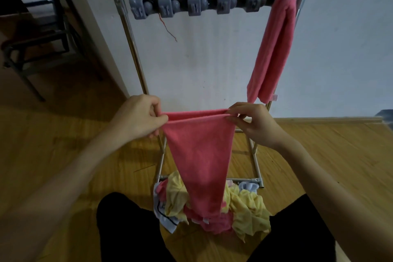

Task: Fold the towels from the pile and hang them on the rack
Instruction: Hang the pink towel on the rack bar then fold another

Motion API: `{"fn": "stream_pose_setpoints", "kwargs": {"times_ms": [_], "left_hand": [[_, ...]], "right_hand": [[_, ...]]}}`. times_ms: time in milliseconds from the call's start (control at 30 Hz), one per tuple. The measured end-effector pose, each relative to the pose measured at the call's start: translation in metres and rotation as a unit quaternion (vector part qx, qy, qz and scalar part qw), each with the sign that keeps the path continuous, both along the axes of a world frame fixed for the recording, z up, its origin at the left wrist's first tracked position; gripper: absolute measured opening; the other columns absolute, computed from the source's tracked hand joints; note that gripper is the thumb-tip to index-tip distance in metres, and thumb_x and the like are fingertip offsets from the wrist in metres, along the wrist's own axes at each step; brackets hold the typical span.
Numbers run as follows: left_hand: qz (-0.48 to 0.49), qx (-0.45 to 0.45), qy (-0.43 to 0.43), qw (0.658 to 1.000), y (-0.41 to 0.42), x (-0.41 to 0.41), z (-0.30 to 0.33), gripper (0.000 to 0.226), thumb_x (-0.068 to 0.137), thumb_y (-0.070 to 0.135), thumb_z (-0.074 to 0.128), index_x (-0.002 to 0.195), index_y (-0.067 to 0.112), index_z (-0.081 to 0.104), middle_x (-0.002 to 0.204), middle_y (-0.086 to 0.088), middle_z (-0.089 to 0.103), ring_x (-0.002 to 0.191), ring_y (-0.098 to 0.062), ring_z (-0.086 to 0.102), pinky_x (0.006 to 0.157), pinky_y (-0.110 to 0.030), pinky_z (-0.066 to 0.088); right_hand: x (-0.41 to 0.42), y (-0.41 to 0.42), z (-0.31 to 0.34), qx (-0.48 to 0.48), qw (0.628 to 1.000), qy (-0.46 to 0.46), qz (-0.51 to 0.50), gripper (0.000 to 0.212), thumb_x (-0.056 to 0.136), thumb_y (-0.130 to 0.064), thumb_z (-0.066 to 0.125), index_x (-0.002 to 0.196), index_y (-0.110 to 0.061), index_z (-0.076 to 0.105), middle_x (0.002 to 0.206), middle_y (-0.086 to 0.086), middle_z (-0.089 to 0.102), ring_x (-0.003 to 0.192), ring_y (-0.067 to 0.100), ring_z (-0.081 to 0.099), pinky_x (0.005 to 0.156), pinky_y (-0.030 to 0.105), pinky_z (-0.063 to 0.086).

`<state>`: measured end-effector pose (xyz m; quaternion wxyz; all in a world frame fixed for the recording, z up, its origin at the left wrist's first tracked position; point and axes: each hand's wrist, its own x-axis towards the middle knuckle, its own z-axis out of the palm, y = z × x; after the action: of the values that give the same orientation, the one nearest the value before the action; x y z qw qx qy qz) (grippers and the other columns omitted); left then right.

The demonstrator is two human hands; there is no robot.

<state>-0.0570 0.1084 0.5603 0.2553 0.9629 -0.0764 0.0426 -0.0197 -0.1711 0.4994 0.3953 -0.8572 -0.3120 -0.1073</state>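
Both hands hold a pink towel (197,155) stretched between them in front of the rack (127,34). The left hand (139,118) has its grip pinched shut on the towel's left corner, and the right hand (253,122) pinches the right corner between thumb and fingertips. The cloth looks like soft, fuzzy terry; its top shows two parallel edges, so it seems doubled over, and it narrows into a long taper hanging down to the pile (212,206).

The pile lies on the wooden floor (319,155) at the foot of the rack, a crumpled heap of pale yellow, pink and white cloth; the towel's lower end merges with it and is hard to make out. A second pink towel (274,49) hangs folded over the right end of the rack's top bar, a small tag at its bottom edge. The rack is thin shiny metal tubing against a white wall, with a row of grey plastic clips (195,2) along the top. The person's black-clad legs are cut off by the near edge.
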Motion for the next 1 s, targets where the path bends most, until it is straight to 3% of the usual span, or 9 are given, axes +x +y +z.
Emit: {"fn": "stream_pose_setpoints", "kwargs": {"times_ms": [100, 167, 333, 467, 567, 667, 867, 1000], "left_hand": [[-0.002, 0.065, -0.038, 0.997, 0.004, -0.002, 0.002, 0.02, 0.085, 0.022, 0.066, 0.066, 0.018, 0.06, 0.05, 0.003, 0.061, 0.046, -0.008, 0.06, 0.054, -0.03, 0.055], [0.002, 0.078, -0.059, 0.995, 0.005, -0.002, 0.001, 0.017, 0.085, 0.025, 0.065, 0.069, 0.021, 0.06, 0.059, 0.005, 0.061, 0.056, -0.01, 0.059, 0.057, -0.032, 0.054], [-0.064, -0.002, -0.079, 0.995, 0.004, 0.002, 0.0, 0.009, 0.087, 0.011, 0.059, 0.086, 0.02, 0.059, 0.086, 0.008, 0.057, 0.075, -0.009, 0.057, 0.064, -0.029, 0.049], [-0.168, -0.1, 0.003, 0.981, -0.004, 0.0, 0.005, 0.028, 0.09, 0.008, 0.048, 0.109, 0.027, 0.057, 0.104, 0.008, 0.058, 0.092, -0.007, 0.059, 0.078, -0.029, 0.054], [-0.231, -0.07, 0.048, 0.969, -0.012, -0.003, 0.005, 0.041, 0.088, 0.021, 0.04, 0.12, 0.043, 0.055, 0.114, 0.008, 0.055, 0.104, -0.004, 0.054, 0.09, -0.025, 0.047], [-0.264, -0.005, 0.079, 0.961, -0.017, -0.006, 0.006, 0.043, 0.096, 0.011, 0.037, 0.122, 0.038, 0.057, 0.118, 0.01, 0.047, 0.112, -0.003, 0.047, 0.094, -0.02, 0.043], [-0.277, 0.083, 0.123, 0.949, -0.02, -0.006, 0.005, 0.036, 0.099, 0.021, 0.039, 0.132, 0.028, 0.05, 0.12, 0.013, 0.045, 0.111, 0.001, 0.045, 0.089, -0.006, 0.033], [-0.209, 0.053, 0.143, 0.966, -0.024, -0.005, -0.006, 0.043, 0.098, 0.014, 0.041, 0.14, 0.025, 0.04, 0.135, 0.008, 0.043, 0.123, -0.003, 0.039, 0.099, -0.012, 0.029]], "right_hand": [[-0.002, 0.004, 0.002, 0.025, 1.0, 0.001, 0.001, 0.013, 0.088, 0.001, 0.062, 0.096, -0.003, 0.072, 0.087, -0.001, 0.068, 0.078, 0.006, 0.061, 0.071, 0.014, 0.047], [-0.004, 0.007, 0.006, 0.058, 0.998, -0.001, -0.009, 0.012, 0.088, -0.001, 0.063, 0.096, -0.005, 0.071, 0.084, -0.009, 0.067, 0.077, 0.003, 0.061, 0.069, 0.011, 0.044], [-0.003, 0.01, 0.013, 0.169, 0.985, 0.015, -0.02, 0.027, 0.086, -0.001, 0.066, 0.107, -0.004, 0.049, 0.079, 0.005, 0.068, 0.075, 0.018, 0.063, 0.071, 0.025, 0.052], [0.001, 0.012, 0.009, 0.138, 0.988, -0.007, -0.064, 0.014, 0.087, -0.005, 0.066, 0.1, -0.01, 0.066, 0.09, -0.006, 0.069, 0.084, 0.011, 0.064, 0.075, 0.033, 0.053], [0.002, 0.016, 0.005, 0.131, 0.988, -0.006, -0.086, 0.014, 0.087, -0.002, 0.063, 0.095, -0.013, 0.068, 0.091, -0.011, 0.068, 0.085, 0.011, 0.063, 0.074, 0.031, 0.051], [0.001, 0.02, 0.004, 0.135, 0.986, -0.013, -0.098, 0.017, 0.085, 0.0, 0.062, 0.093, -0.014, 0.067, 0.089, -0.012, 0.067, 0.083, 0.011, 0.062, 0.071, 0.026, 0.05], [-0.004, 0.028, 0.006, 0.144, 0.984, -0.017, -0.103, 0.017, 0.083, 0.002, 0.062, 0.092, -0.011, 0.068, 0.088, -0.01, 0.067, 0.081, 0.012, 0.062, 0.069, 0.025, 0.05], [-0.009, 0.03, 0.004, 0.164, 0.982, -0.01, -0.091, 0.013, 0.083, 0.0, 0.063, 0.091, -0.009, 0.069, 0.086, -0.004, 0.069, 0.079, 0.013, 0.064, 0.073, 0.029, 0.053]]}}
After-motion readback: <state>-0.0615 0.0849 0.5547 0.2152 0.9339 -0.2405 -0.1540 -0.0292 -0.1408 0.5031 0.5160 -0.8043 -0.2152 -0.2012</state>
